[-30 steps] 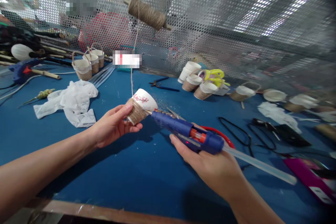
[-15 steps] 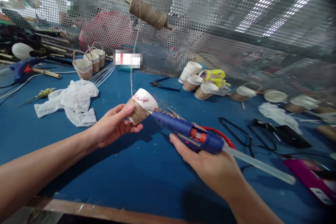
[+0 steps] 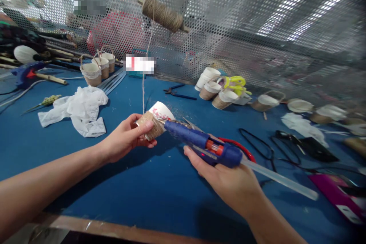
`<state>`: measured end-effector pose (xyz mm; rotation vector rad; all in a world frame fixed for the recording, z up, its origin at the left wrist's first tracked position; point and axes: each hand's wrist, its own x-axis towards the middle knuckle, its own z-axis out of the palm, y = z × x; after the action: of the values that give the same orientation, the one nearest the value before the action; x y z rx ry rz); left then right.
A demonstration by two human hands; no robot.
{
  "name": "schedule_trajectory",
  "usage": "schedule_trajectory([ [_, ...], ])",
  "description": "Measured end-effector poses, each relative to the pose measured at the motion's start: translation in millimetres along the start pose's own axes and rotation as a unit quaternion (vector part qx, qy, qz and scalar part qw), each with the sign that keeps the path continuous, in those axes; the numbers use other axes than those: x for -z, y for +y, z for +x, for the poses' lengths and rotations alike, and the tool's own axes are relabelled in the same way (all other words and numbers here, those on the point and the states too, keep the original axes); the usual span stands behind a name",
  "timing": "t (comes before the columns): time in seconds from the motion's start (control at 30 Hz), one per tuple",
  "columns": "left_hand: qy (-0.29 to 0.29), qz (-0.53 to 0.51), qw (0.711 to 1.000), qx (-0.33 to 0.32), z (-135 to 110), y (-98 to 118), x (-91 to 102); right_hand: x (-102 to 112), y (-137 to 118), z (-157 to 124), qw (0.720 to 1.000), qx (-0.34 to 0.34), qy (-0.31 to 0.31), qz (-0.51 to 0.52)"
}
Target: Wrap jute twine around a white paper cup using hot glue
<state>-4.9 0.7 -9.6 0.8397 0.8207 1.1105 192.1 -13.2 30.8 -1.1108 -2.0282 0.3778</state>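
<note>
Tilted in my left hand (image 3: 130, 137) is a white paper cup (image 3: 162, 112) with a pink blossom print, its lower part wrapped in brown twine (image 3: 154, 126). My thumb presses on the wrapped twine. A single strand runs up from the cup to a twine spool (image 3: 162, 13) on a stick at the mesh. My right hand (image 3: 225, 181) is closed around a blue glue gun (image 3: 197, 139) with a clear glue stick out of its back. The gun's nozzle points at the twine edge on the cup; whether it touches, I cannot tell.
White lace cloth (image 3: 81, 110) lies at left, near another glue gun (image 3: 25, 74). Small twine-wrapped baskets (image 3: 92, 74) stand behind it. Pliers (image 3: 180, 94), more cups (image 3: 210, 74) and yellow-handled scissors (image 3: 236, 84) are at the back. Black cable (image 3: 257, 141) and a purple box (image 3: 331, 194) lie right.
The cup has shifted slightly right and down and turned in my left hand, and the thumb has moved along the twine. The glue gun is almost where it was.
</note>
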Motion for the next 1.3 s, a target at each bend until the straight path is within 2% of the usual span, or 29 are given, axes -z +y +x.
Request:
schedule_trajectory([
  [0.17,0.016,0.059,0.998,-0.021,-2.4,-1.0,-1.7,8.6,-5.4,7.6,0.999,0.001,-0.043,-0.002],
  [0.43,0.031,0.097,0.993,-0.056,-0.8,-0.1,1.0,9.4,-7.7,7.6,0.999,0.001,-0.043,-0.004],
  [0.77,-0.004,-0.092,0.995,0.035,1.0,6.2,1.8,-0.7,-3.3,1.9,0.999,-0.029,-0.006,0.017],
  [0.83,-0.015,-0.104,0.993,0.047,1.4,5.4,3.5,-0.5,-2.7,1.4,1.0,-0.025,-0.007,0.007],
  [1.03,-0.033,-0.126,0.99,0.054,3.6,4.6,6.4,-0.9,9.0,-7.8,0.998,-0.003,0.053,-0.025],
  [1.17,-0.043,-0.143,0.987,0.052,4.8,5.0,7.7,-1.3,13.0,-11.0,0.998,0.024,0.049,-0.038],
  [1.3,-0.054,-0.152,0.985,0.06,5.5,4.0,9.6,1.1,6.5,-4.9,0.999,0.0,0.035,-0.034],
])
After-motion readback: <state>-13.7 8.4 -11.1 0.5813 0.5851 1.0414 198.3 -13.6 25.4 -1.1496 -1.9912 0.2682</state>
